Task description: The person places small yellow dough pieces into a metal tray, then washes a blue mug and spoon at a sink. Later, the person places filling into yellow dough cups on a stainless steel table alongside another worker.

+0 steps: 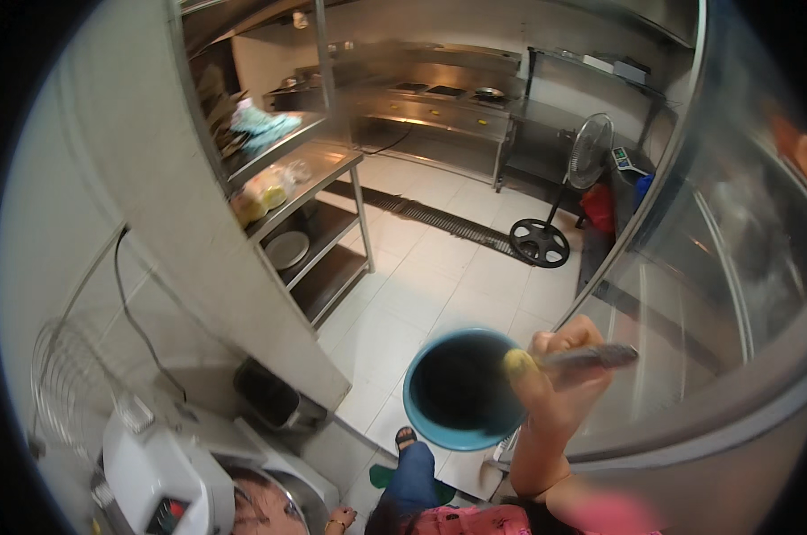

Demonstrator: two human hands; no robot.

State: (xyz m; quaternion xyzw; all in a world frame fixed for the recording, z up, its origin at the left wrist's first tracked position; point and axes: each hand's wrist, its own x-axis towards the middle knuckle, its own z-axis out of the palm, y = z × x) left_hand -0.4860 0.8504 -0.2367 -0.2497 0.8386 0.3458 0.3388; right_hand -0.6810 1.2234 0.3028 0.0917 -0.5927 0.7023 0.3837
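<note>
**White floor [430, 267], blue tub [461, 439], slim grey object [610, 357]**

Beyond the doorway, tiles run back to a steel range [461, 119]. Nearer, the round tub sits on the floor, left of the right hand [568, 366] and partly behind it; its inside is too dark to make out. At lower left, a shiny metal pan [298, 495] is cut off by the frame, its pinkish surface unclear.

The hands are well apart. The left hand [341, 519], low beside the pan, is too cropped to tell its grip. The right, nearer the tub, has its fingers curled around the grey object, whose long axis runs roughly crosswise, free end pointing right, away from the tub. Fingers and blur hide its kind. Whether the yellow thumb tip [517, 361] is covered or stained, I cannot tell.
</note>
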